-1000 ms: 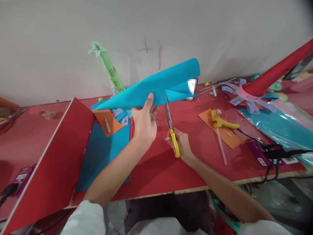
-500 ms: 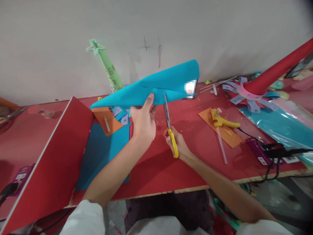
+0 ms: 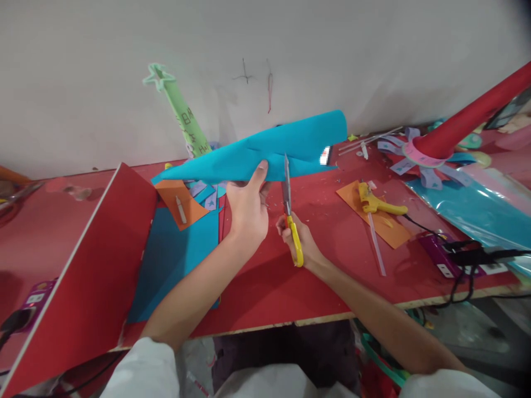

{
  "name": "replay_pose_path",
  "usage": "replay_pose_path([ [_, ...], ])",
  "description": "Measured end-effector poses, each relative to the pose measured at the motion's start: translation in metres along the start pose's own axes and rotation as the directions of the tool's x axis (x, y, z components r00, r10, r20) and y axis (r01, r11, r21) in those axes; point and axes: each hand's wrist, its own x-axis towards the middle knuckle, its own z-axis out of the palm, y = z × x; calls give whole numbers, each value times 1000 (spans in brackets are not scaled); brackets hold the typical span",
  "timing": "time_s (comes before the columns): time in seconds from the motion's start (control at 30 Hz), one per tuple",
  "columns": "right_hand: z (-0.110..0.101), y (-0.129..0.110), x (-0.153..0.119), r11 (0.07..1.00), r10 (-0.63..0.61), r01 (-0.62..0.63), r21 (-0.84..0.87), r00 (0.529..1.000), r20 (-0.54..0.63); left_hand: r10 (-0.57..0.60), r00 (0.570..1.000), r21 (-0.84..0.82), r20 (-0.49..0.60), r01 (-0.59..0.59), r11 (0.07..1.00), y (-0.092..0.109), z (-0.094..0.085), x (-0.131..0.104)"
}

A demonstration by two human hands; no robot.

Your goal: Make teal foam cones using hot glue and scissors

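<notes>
A rolled cone of blue paper (image 3: 302,132) is held up over the table, its narrow tip pointing left and its wide mouth right. My left hand (image 3: 251,207) grips its lower edge near the middle, thumb in front and fingers behind. In my right hand (image 3: 302,240) is a pair of scissors (image 3: 295,237) with yellow handles, blades pointing up. The blades overlap the paper's lower part just right of my left thumb; I cannot tell whether they are cutting into it.
Red partition (image 3: 83,265) stands at left beside blue sheets (image 3: 174,260). Behind rises a green paper tube (image 3: 186,119) topped by a star. To the right are a yellow glue gun (image 3: 379,204) on orange paper (image 3: 392,235), a purple power strip (image 3: 440,257) with cables, and a red cone (image 3: 464,121).
The blue paper cone and my left hand have shifted slightly right. The cone's wide end sits a little lower. The scissors stay almost in place, with their tips slightly higher and farther right.
</notes>
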Motion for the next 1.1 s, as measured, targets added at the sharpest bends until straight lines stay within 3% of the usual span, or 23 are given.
replay_pose_path([
  [0.3, -3, -15, -1, 999, 13, -16, -31, 996, -88, -6, 1000, -13, 21, 6, 1000, -4, -3, 1],
  [0.67, -6, -22, -1, 996, 69, -75, -50, 991, -114, -20, 1000, -29, 4, 20, 999, -5, -4, 1],
  [1.1, 3, 1, 0, 994, 0, 2, 105, 1000, -20, -18, 999, 2, 29, 18, 1000, -7, 0, -6],
])
